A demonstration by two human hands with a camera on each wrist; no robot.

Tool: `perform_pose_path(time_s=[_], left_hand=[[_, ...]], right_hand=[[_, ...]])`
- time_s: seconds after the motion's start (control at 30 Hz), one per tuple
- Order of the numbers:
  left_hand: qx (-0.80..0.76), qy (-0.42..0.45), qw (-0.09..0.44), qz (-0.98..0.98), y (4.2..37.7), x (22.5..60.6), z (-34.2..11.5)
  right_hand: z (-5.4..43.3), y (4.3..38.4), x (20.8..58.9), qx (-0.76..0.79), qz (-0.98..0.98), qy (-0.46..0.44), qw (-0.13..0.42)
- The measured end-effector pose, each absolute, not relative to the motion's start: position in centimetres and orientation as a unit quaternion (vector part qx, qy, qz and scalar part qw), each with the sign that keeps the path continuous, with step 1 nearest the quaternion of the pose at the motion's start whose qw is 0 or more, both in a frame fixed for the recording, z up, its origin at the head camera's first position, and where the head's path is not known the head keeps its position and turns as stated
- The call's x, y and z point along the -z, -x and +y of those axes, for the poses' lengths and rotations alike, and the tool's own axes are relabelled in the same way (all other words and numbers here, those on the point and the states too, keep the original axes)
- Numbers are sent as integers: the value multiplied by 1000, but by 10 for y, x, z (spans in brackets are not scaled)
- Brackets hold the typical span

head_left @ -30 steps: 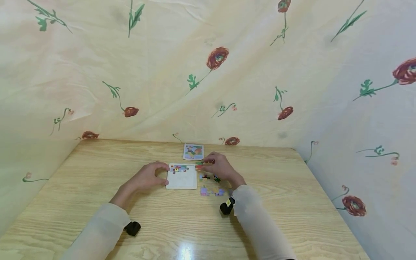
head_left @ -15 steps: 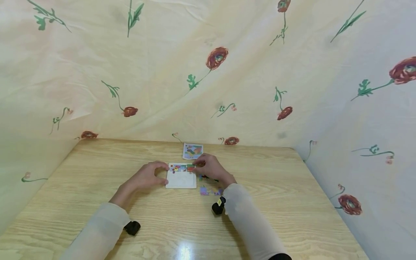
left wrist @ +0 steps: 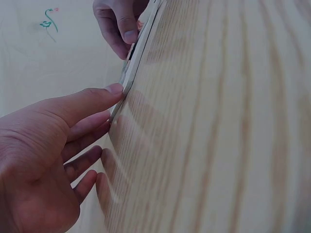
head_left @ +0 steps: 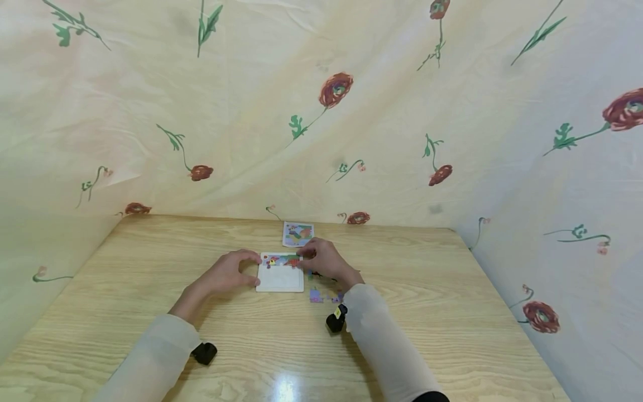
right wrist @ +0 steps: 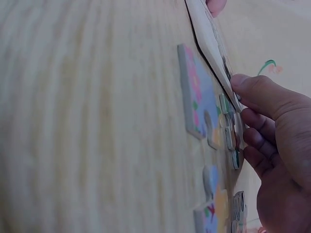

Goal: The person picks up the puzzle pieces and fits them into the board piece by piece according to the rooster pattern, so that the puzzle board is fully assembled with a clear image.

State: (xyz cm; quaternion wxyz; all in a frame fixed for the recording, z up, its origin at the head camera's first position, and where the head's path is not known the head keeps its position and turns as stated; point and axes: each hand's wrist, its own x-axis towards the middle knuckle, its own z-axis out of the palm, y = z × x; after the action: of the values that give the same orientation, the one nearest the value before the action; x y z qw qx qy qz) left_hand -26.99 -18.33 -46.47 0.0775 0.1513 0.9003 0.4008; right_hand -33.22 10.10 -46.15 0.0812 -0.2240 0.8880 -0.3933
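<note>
A white puzzle tray [head_left: 279, 281] lies on the wooden table, with joined colourful pieces along its back edge. My left hand [head_left: 228, 272] holds the tray's left side, thumb near the front corner and index finger near the back one. In the left wrist view, the left thumb rests on the edge of the tray [left wrist: 133, 68]. At the tray's back right corner, my right hand [head_left: 326, 259] pinches a red and green puzzle piece [head_left: 292, 262] lying in the row. Its far end is hidden by the fingers. The right wrist view shows the right thumb [right wrist: 248, 85] on the tray's edge.
Several loose puzzle pieces [head_left: 316, 296] lie right of the tray, partly under the right hand. A lilac piece with pink flowers [right wrist: 194, 92] is closest in the right wrist view. Behind the tray is a square picture card [head_left: 298, 234]. Floral cloth [head_left: 251, 139] hangs behind the table.
My right hand has moved left, bringing the red and green puzzle piece from beside the tray into its back right corner, against the other pieces. The left hand stays put.
</note>
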Motion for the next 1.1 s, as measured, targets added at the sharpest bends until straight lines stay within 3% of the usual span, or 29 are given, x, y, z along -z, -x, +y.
perform_pose_path(time_s=[1.1], left_hand=[[-398,-150,78,902,271,467,-184]], right_hand=[[100,334,465,386,888,239,70]])
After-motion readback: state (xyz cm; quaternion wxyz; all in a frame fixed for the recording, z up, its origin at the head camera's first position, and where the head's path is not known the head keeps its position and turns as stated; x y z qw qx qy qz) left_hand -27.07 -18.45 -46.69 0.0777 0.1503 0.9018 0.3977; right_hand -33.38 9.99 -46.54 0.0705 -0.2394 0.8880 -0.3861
